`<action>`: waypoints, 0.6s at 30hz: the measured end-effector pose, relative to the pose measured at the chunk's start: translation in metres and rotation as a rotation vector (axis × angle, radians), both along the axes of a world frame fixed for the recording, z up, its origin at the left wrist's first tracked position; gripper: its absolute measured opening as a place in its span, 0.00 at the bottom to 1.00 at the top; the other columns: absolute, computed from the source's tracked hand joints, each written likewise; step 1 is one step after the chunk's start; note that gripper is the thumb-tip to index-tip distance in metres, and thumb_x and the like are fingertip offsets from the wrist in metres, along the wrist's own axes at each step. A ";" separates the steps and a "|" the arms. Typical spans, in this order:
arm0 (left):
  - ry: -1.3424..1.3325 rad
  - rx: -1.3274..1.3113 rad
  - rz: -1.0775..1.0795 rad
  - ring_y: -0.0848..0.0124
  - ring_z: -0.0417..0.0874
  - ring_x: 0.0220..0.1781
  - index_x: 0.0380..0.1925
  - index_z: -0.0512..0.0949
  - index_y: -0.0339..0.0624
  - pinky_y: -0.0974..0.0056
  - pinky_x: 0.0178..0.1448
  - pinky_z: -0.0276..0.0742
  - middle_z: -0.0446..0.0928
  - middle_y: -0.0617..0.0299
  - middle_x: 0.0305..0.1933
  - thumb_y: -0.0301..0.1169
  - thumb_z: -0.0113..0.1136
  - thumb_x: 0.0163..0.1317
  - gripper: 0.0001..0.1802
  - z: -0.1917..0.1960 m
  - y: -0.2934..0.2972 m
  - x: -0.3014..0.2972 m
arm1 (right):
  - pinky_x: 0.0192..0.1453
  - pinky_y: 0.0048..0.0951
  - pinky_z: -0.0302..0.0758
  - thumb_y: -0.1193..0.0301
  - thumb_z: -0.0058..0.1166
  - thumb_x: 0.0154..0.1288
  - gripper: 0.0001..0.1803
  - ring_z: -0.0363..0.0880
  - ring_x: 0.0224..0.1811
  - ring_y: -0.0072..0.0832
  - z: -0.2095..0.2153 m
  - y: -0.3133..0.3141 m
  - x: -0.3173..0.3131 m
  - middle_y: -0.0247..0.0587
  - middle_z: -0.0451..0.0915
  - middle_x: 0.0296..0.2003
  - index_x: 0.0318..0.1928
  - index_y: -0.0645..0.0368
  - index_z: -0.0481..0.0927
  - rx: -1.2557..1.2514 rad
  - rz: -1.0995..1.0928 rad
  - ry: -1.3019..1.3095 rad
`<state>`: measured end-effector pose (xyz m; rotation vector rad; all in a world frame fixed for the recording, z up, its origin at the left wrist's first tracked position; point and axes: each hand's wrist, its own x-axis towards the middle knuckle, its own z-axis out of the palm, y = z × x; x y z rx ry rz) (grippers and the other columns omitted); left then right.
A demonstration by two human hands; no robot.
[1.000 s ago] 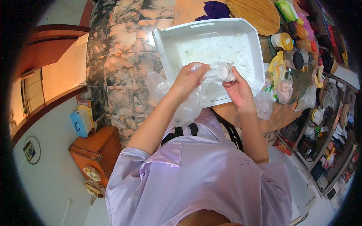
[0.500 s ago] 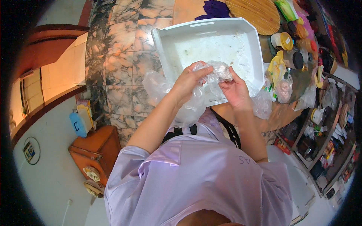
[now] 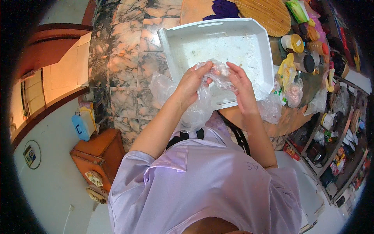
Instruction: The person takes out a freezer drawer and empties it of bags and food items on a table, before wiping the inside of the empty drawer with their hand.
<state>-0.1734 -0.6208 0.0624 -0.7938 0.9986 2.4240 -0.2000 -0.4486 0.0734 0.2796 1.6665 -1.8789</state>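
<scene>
My left hand (image 3: 191, 82) is closed on a clear plastic bag (image 3: 198, 109), thumb pinching it near the top. The bag's loose part hangs below that hand, and another crumpled part spreads out to its left. A bunched end with something pale inside sits between my two hands. Beside that end, my right hand (image 3: 242, 87) has its fingers stretched out and apart; its fingertips are close to the plastic, and whether they touch it I cannot tell. Both hands are over a white rectangular tray (image 3: 187, 46), whose bottom carries small crumbs and white smears.
The tray lies on a round table (image 3: 237, 121). To its right are jars, a yellow-lidded tub (image 3: 292, 43), a yellow packet (image 3: 287, 70) and knotted plastic bags (image 3: 269, 109). Behind it lie a round wooden board (image 3: 265, 15) and purple cloth (image 3: 222, 9). Shelves stand at far right.
My right hand has let go of the bunched bag end, its fingers opening and spreading. The left hand keeps its grip, and the bag end has shifted slightly.
</scene>
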 end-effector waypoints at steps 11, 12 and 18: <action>-0.017 0.013 -0.162 0.82 0.66 0.23 0.36 0.78 0.42 0.76 0.27 0.61 0.74 0.70 0.27 0.44 0.58 0.64 0.16 -0.009 -0.002 0.003 | 0.35 0.20 0.76 0.70 0.53 0.67 0.14 0.76 0.39 0.17 -0.015 0.006 -0.005 0.34 0.79 0.40 0.50 0.61 0.77 0.192 -0.033 0.162; 0.003 0.050 -0.190 0.83 0.68 0.24 0.36 0.79 0.41 0.77 0.27 0.62 0.75 0.70 0.27 0.44 0.59 0.63 0.16 -0.013 -0.003 0.005 | 0.35 0.20 0.77 0.70 0.53 0.68 0.14 0.76 0.39 0.17 -0.012 0.006 -0.005 0.34 0.79 0.40 0.51 0.61 0.77 0.217 -0.004 0.196; -0.012 0.232 -0.074 0.79 0.79 0.33 0.36 0.80 0.42 0.76 0.30 0.67 0.80 0.67 0.33 0.41 0.66 0.57 0.15 -0.014 0.000 0.010 | 0.36 0.21 0.76 0.68 0.54 0.67 0.17 0.75 0.40 0.17 -0.003 -0.001 -0.001 0.33 0.78 0.41 0.54 0.59 0.74 0.062 0.091 0.128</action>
